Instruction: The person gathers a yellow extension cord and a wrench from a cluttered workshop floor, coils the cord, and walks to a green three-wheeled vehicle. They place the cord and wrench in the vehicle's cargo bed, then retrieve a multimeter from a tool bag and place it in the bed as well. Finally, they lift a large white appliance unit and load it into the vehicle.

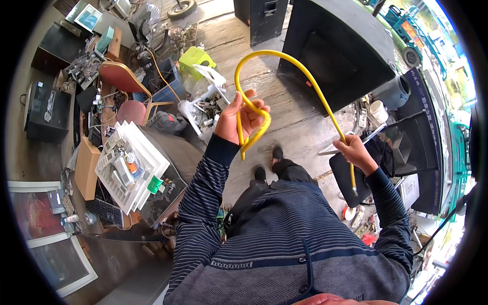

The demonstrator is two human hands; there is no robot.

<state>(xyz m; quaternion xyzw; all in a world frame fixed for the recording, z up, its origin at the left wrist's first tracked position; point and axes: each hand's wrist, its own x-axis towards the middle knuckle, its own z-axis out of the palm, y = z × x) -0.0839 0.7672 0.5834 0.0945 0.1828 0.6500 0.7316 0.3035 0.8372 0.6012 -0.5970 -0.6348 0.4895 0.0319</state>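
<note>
A yellow hose (pixel 269 52) arches up and over between my two hands. My left hand (pixel 231 119) has its fingers curled round the looped end, where the hose bends back on itself and one cut end hangs down. Near the other end, my right hand (pixel 358 152) pinches the hose, and its dark-tipped end dangles below the fingers. Beside the right fingertips a thin silver metal piece (pixel 328 152) points left; whether it is in that hand I cannot tell.
A large black cabinet (pixel 345 51) stands ahead on the plank floor. To the left are a red chair (pixel 122 79), a lime-green plastic box (pixel 195 61) and a stack of white frames (pixel 134 162). A grey bucket (pixel 392 91) and a white bucket (pixel 378 111) stand at right.
</note>
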